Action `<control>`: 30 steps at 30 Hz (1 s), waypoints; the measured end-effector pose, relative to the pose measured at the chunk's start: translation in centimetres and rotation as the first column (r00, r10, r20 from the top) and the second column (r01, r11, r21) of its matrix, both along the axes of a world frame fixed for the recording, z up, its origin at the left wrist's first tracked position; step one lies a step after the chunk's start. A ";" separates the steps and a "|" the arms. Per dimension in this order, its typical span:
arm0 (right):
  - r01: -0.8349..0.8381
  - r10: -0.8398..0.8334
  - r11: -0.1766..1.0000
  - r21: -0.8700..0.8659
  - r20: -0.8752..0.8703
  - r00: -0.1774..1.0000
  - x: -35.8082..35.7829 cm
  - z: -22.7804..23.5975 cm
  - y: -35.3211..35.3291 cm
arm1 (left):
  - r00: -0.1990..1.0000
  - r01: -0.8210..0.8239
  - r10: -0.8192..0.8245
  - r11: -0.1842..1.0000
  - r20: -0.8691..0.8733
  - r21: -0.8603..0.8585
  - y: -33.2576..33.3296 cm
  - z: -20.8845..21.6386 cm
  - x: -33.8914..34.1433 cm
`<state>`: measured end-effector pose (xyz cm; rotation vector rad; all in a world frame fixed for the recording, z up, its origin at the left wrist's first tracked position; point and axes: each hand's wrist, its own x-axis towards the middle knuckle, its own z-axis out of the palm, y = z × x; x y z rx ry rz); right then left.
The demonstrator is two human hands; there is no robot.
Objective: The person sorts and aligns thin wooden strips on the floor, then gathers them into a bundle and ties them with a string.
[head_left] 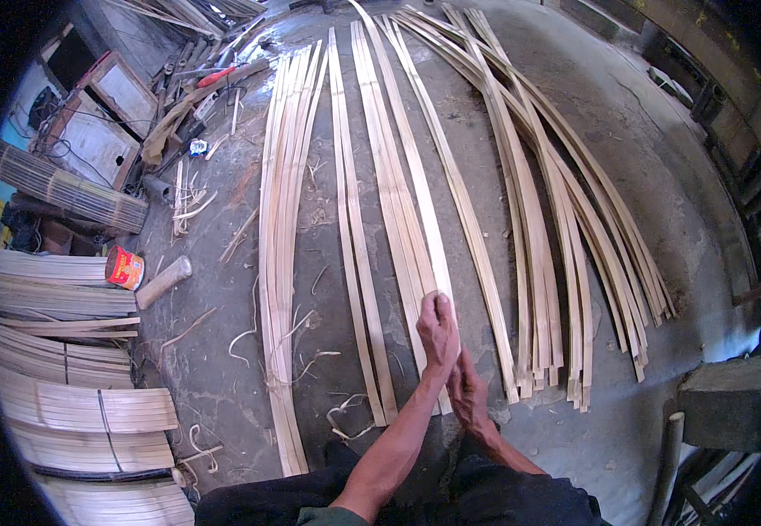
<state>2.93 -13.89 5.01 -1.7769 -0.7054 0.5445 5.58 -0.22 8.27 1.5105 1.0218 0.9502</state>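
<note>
your left hand is closed on the near end of 1 pale bamboo strip, which runs out ahead of it and bows away. your right hand sits just below and to the right, close to the left; you cannot tell from here whether its fingers are clamped or loose.

to handle this strip well, pinch it flat across its width, thumb on top, so it doesn't roll. support the end with your right hand, and move slowly: a length this long probably whips at its far end and could drag its neighbours. mind your skin on the cut edges.

now the count: 2 hands, 1 strip in your grip. left of your hands lie 1 bunch just beside, 1 pair of 2 strips, then 1 fanned bunch. to their right are 1 narrow bunch and 1 crossing pile, too overlapped to number. far left stand 1 red tin, 1 wooden cylinder and several tied slat bundles.
</note>
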 end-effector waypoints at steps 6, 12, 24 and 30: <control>0.039 -0.062 0.963 -0.268 -0.080 0.995 3.4 1.0 -0.8 | 0.775 0.291 -0.075 0.923 -0.627 0.250 -0.2 -3.3 -1.1; 0.087 -0.106 0.980 -0.178 -0.098 0.990 5.0 -2.0 -1.7 | 0.567 0.571 -0.112 0.768 -0.816 0.291 -0.5 -6.0 -1.9; 0.097 -0.109 0.968 -0.232 -0.040 0.993 6.5 -2.3 0.2 | 0.578 0.647 -0.229 0.714 -0.783 0.268 0.9 -6.7 -1.9; 0.111 -0.100 0.976 -0.189 0.066 0.993 6.1 -2.7 0.1 | 0.570 0.657 -0.202 0.694 -0.796 0.295 -1.3 -6.6 -2.5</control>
